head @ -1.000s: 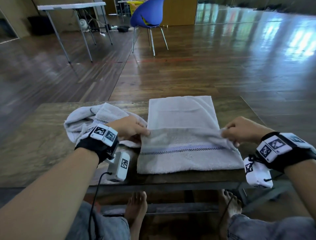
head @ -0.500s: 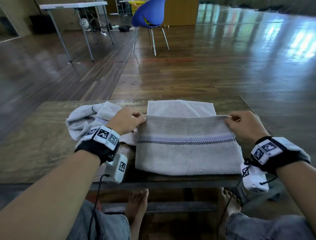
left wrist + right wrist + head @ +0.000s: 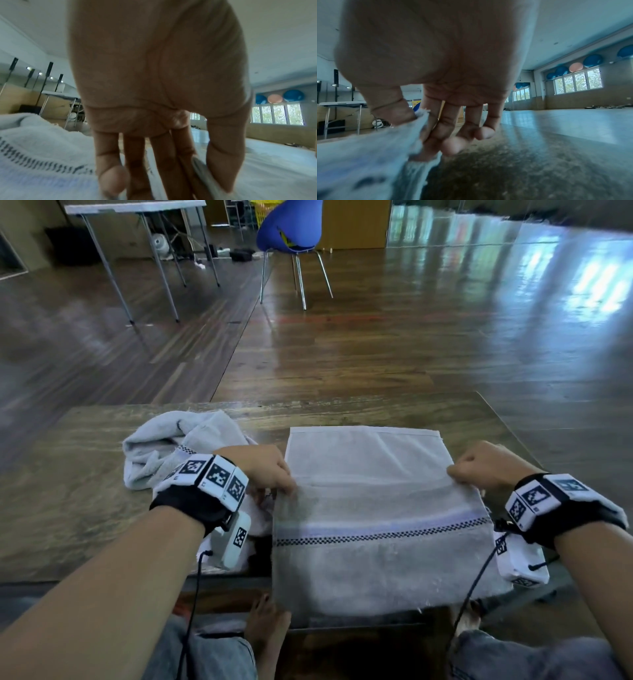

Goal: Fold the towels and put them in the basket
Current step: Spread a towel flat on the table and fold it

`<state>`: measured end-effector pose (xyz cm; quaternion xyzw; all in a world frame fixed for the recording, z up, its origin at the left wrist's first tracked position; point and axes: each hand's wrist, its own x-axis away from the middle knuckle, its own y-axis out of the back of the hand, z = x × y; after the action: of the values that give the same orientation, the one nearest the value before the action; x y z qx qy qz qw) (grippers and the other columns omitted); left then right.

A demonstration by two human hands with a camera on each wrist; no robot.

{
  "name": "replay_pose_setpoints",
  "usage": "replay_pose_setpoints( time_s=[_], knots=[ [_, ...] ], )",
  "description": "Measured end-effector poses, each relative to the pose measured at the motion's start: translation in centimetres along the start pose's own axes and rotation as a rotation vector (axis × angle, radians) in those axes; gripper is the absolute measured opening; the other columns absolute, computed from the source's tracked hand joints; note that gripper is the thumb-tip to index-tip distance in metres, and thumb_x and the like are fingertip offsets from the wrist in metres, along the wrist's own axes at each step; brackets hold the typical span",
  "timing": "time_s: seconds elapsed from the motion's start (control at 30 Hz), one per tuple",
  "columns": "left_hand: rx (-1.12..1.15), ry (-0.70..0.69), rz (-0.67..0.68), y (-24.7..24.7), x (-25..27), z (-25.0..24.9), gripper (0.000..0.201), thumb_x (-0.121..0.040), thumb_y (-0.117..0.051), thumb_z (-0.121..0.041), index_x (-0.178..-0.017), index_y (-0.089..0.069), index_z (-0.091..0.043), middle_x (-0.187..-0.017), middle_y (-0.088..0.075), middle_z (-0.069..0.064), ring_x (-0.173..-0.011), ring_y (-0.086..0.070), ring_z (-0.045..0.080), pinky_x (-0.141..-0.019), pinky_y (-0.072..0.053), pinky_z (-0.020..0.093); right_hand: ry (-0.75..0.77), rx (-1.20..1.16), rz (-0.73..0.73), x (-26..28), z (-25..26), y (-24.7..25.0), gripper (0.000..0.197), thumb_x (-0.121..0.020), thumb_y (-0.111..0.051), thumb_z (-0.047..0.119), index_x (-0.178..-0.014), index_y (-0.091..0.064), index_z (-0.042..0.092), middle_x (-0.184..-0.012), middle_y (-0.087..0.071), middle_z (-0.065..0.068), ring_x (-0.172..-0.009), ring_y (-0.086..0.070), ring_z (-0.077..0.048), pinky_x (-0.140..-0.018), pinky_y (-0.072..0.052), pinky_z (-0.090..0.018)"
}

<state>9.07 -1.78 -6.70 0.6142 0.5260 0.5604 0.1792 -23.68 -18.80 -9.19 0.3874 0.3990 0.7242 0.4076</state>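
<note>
Towel [image 3: 373, 508]: flat on the bench [image 3: 68, 508], near flap lifted.
Left hand [image 3: 263, 470]: fingers pinching its left corner.
Right hand [image 3: 486, 463]: fingers pinching its right corner.
Second towel [image 3: 171, 440]: crumpled, left.

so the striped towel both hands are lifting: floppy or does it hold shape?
Likely floppy: the striped towel sags between the left hand and right hand and drapes over the table edge. Probably light, since a fingertip pinch carries it. The terry surface looks unlikely to slip.
</note>
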Motion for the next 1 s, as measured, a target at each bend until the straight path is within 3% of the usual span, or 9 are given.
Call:
replay_pose_setpoints(
  time_s=[0.07, 0.17, 0.3, 0.4, 0.5, 0.63, 0.73, 0.87, 1.0],
  knots=[
    [0.082, -0.040, -0.009, 0.0, 0.1, -0.1, 0.028, -0.086, -0.063, -0.027, -0.064, -0.066, -0.009, -0.065, -0.064, 0.010, -0.055, -0.060, 0.020, -0.053, -0.044, 0.026, -0.011, -0.044, -0.065, 0.0, 0.2, 0.5, 0.041, -0.084, -0.060, 0.023, -0.045, -0.050, 0.014, -0.059, -0.054, -0.006, -0.062, -0.052, -0.026, -0.067, -0.047, -0.037],
    [0.198, -0.080, -0.290, 0.2, -0.5, 0.0, 0.038, -0.087, -0.058, -0.022, -0.054, -0.042, -0.014, -0.054, -0.041, 0.003, -0.051, -0.042, 0.019, -0.053, -0.034, 0.027, 0.016, -0.126, -0.249, 0.1, 1.0, 0.7, 0.032, -0.082, -0.054, 0.029, -0.052, -0.058, 0.019, -0.058, -0.053, -0.002, -0.060, -0.053, -0.029, -0.064, -0.045, -0.036],
    [0.183, -0.099, -0.667, -0.3, -1.9, 0.4, 0.032, -0.093, -0.056, -0.020, -0.063, -0.057, -0.010, -0.066, -0.061, 0.003, -0.064, -0.053, 0.018, -0.060, -0.041, 0.030, 0.055, -0.197, -0.385, -0.7, 1.7, -0.3, 0.025, -0.087, -0.053, 0.028, -0.069, -0.064, 0.016, -0.077, -0.067, -0.008, -0.079, -0.061, -0.034, -0.077, -0.052, -0.039],
    [0.140, -0.104, -0.629, -1.5, -3.2, 0.6, 0.021, -0.095, -0.056, -0.016, -0.075, -0.061, -0.011, -0.085, -0.067, 0.006, -0.079, -0.056, 0.021, -0.071, -0.039, 0.028, 0.175, -0.195, -0.324, -1.4, 1.9, -1.5, 0.024, -0.094, -0.054, 0.019, -0.090, -0.077, 0.024, -0.093, -0.075, -0.008, -0.090, -0.061, -0.025, -0.084, -0.045, -0.029],
    [0.119, -0.124, -0.525, -1.9, -3.7, 0.4, 0.015, -0.094, -0.058, -0.013, -0.092, -0.070, -0.004, -0.095, -0.069, 0.007, -0.089, -0.062, 0.022, -0.074, -0.043, 0.026, 0.192, -0.107, -0.148, -1.5, 2.0, -1.9, 0.020, -0.096, -0.058, 0.028, -0.101, -0.077, 0.024, -0.096, -0.073, -0.001, -0.088, -0.063, -0.022, -0.083, -0.049, -0.029],
    [0.072, -0.019, -0.298, -0.1, -3.5, -0.4, 0.020, -0.087, -0.064, -0.023, -0.078, -0.070, -0.007, -0.074, -0.063, 0.003, -0.065, -0.055, 0.016, -0.056, -0.040, 0.022, 0.085, -0.032, -0.081, -1.8, 1.8, -0.6, 0.023, -0.085, -0.056, 0.023, -0.071, -0.074, 0.020, -0.078, -0.071, -0.003, -0.077, -0.066, -0.026, -0.079, -0.058, -0.041],
    [0.023, 0.004, -0.169, 0.6, -3.0, -0.9, 0.019, -0.084, -0.063, -0.025, -0.069, -0.067, -0.013, -0.064, -0.057, 0.002, -0.056, -0.051, 0.016, -0.054, -0.039, 0.022, 0.050, -0.136, -0.089, -1.8, 1.1, -0.4, 0.030, -0.084, -0.058, 0.018, -0.055, -0.058, 0.011, -0.062, -0.063, -0.003, -0.056, -0.056, -0.023, -0.061, -0.052, -0.037],
    [0.157, -0.007, -0.450, 0.3, -3.3, -0.6, 0.038, -0.088, -0.059, -0.021, -0.050, -0.057, -0.019, -0.050, -0.057, -0.015, -0.055, -0.055, 0.006, -0.052, -0.038, 0.022, 0.020, -0.199, -0.290, -2.1, 0.4, -0.5, 0.025, -0.086, -0.058, 0.023, -0.066, -0.072, 0.020, -0.077, -0.072, -0.005, -0.082, -0.065, -0.030, -0.080, -0.057, -0.042],
    [0.196, 0.033, -0.645, -0.5, -4.4, -0.3, 0.026, -0.091, -0.059, -0.019, -0.067, -0.069, -0.016, -0.074, -0.070, 0.000, -0.076, -0.065, 0.021, -0.068, -0.052, 0.034, 0.067, -0.194, -0.368, -3.4, 0.7, -1.2, 0.018, -0.090, -0.060, 0.025, -0.086, -0.077, 0.026, -0.093, -0.073, -0.011, -0.103, -0.059, -0.030, -0.090, -0.053, -0.041]
  ],
)
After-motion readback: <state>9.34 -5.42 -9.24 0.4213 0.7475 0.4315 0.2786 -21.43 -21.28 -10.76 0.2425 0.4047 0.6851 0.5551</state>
